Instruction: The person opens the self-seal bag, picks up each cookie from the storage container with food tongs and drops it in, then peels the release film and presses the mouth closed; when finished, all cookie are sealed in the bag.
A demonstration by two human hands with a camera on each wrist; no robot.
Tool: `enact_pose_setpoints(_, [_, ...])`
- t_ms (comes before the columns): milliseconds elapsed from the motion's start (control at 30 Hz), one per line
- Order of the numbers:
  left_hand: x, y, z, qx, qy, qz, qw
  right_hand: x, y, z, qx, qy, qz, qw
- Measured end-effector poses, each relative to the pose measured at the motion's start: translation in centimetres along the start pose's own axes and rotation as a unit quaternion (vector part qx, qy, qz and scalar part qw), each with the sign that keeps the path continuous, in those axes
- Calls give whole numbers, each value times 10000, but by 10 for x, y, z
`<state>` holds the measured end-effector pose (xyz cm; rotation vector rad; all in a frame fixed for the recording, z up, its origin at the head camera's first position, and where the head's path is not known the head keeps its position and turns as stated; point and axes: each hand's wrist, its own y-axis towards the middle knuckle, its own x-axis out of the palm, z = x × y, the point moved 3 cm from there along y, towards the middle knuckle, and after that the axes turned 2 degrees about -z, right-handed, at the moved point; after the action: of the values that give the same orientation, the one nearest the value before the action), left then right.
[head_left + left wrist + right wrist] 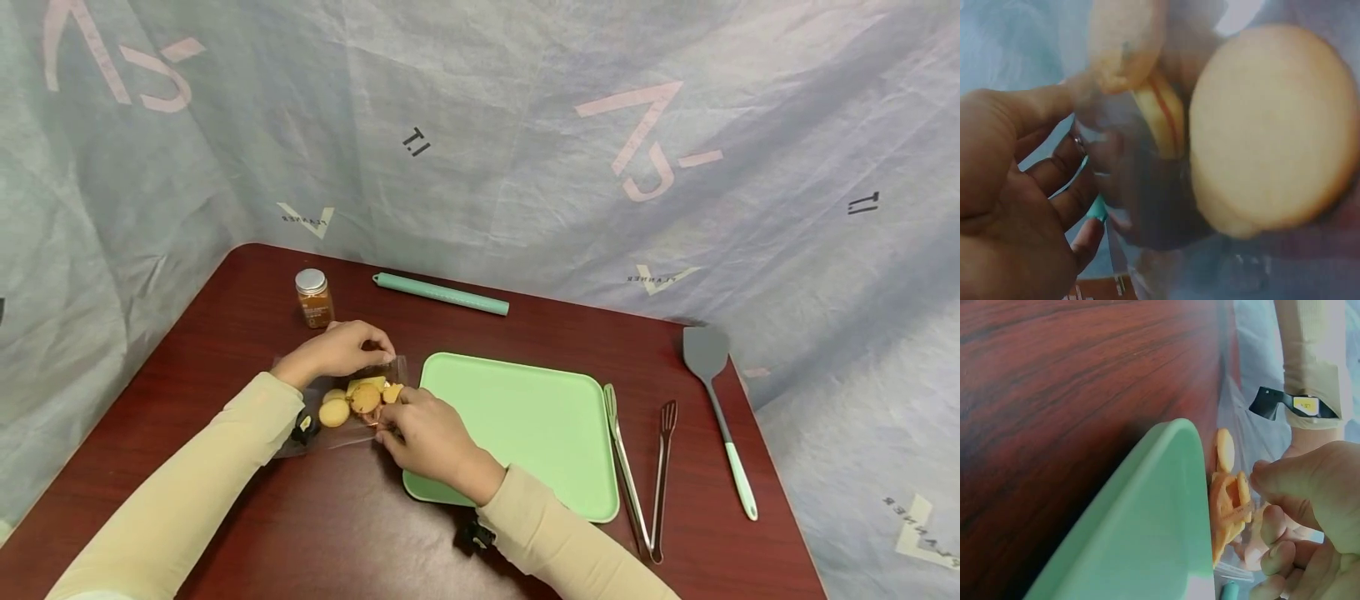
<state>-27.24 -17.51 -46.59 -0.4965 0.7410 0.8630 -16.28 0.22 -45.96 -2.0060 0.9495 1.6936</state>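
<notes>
A clear plastic bag (342, 432) lies on the table left of the green tray, with several yellow biscuits (334, 412) inside. Up close, the left wrist view gives a large round biscuit (1272, 128) and one with a red stripe (1163, 115) behind the film. My left hand (341, 350) reaches over the bag and pinches its far right edge. At the near right edge, my right hand (431, 437) grips the film with thumb and fingers, over the corner of the tray (532, 425). Fingers of the right hand partly cover the contents.
A jar with a silver lid (313, 297) stands behind the left hand. At the back lies a green stick-shaped thing (442, 293). Metal tongs (632, 487) lie spread at the tray's right side, and a grey turner (716, 392) lies further right. Cloth hangs behind the table.
</notes>
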Motion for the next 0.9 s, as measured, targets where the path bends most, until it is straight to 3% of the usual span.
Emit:
enact_pose_setpoints(267, [-5, -14, -6, -35, -1047, 425, 9936, -14, -2, -7, 33, -476, 375, 9982])
enact_pose_setpoints(400, [-10, -19, -8, -328, -1717, 564, 9830, -22, -3, -12, 22, -775, 594, 9952])
enact_pose_setpoints(567, [-16, -22, -7, -597, -2511, 662, 9639, -33, -5, -18, 18, -1023, 675, 9925])
enact_pose_setpoints(767, [-17, -26, -5, -470, -3144, 798, 9448, -40, -7, -22, -106, -1103, 889, 9899])
enact_pose_setpoints(900, [-17, -26, -5, -570, -3187, 855, 9423, -41, -7, -19, -106, -1025, 931, 9903])
